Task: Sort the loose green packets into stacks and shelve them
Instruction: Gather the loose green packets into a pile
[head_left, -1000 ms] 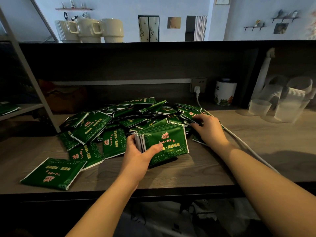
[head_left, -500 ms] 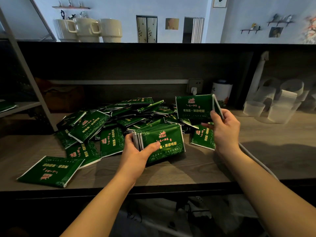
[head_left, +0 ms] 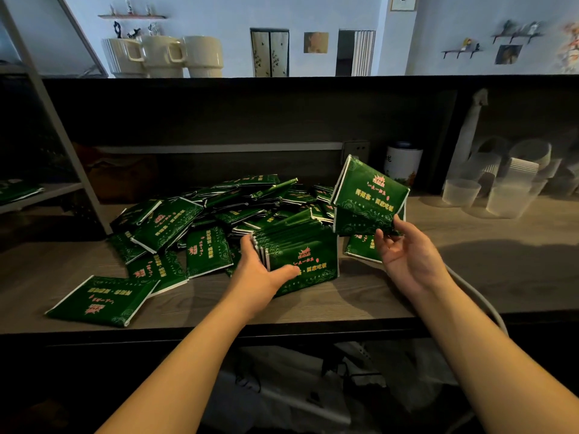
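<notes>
- Dozens of loose green packets (head_left: pixel 219 208) lie in a jumbled heap on the wooden counter (head_left: pixel 470 277), toward its back and left of middle, many overlapping and face up.
- One stack of packets (head_left: pixel 297 249) stands on edge at the front of the heap, its lower edge resting on the counter, printed face toward the camera.
- The left hand (head_left: pixel 263 274) grips that stack from its left end, fingers curled behind it and the thumb pressed across the front face.
- The right hand (head_left: pixel 407 255) is raised just right of the stack, palm turned up; its fingertips pinch the lower edge of a pair of packets (head_left: pixel 366 198) held tilted in the air above the heap's right side.
- Another packet (head_left: pixel 363 247) lies flat on the counter under the right hand.
- A single packet (head_left: pixel 100 300) lies apart from the heap near the counter's front left edge.
- Further right on the counter are clear plastic cups (head_left: pixel 501 186), some nested, and a white canister (head_left: pixel 402 162) stands by the back wall beside a wall socket (head_left: pixel 357 150).
- Three cream mugs (head_left: pixel 163 56) sit on the upper ledge.
- At far left, a metal rack shelf (head_left: pixel 22 195) holds more green packets.
</notes>
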The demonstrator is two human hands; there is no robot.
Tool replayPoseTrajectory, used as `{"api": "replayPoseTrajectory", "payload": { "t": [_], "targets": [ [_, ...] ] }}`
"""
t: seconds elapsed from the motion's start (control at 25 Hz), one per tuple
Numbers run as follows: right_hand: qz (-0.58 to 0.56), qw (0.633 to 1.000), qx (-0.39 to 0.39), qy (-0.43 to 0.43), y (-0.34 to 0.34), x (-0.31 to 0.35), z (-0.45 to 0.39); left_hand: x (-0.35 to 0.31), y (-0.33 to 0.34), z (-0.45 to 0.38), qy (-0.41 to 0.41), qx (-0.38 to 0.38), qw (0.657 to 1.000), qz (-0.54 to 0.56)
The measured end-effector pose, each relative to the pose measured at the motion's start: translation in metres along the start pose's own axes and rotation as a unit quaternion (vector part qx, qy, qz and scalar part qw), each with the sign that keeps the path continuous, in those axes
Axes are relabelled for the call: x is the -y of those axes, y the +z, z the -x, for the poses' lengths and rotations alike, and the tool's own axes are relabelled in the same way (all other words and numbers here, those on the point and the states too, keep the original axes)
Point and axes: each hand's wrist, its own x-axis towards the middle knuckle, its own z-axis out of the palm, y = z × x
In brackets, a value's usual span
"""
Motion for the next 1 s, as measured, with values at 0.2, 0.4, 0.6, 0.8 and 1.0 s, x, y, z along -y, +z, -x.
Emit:
{"api": "replayPoseTrajectory", "payload": {
  "t": [0.2, 0.4, 0.6, 0.8, 1.0],
  "targets": [
    [0.013, 0.998, 0.055, 0.024, 0.002, -0.001, 0.007, -0.004, 0.001, -0.001, -0.019, -0.003, 1.000, -0.011],
    [0.226, 0.972, 0.067, -0.007, 0.005, -0.020, 0.009, -0.010, 0.002, 0.002, -0.014, 0.015, 1.000, 0.011],
    [0.262, 0.964, 0.034, -0.039, -0.001, -0.023, 0.004, -0.019, 0.003, 0.012, -0.015, 0.016, 0.999, 0.040],
    [0.284, 0.956, 0.051, -0.051, -0.003, -0.028, 0.003, -0.017, 0.003, 0.012, -0.027, 0.006, 0.999, -0.047],
    [0.299, 0.947, -0.075, -0.090, -0.003, -0.022, 0.001, -0.013, 0.002, 0.009, -0.019, 0.002, 0.999, -0.048]
  ]
}}
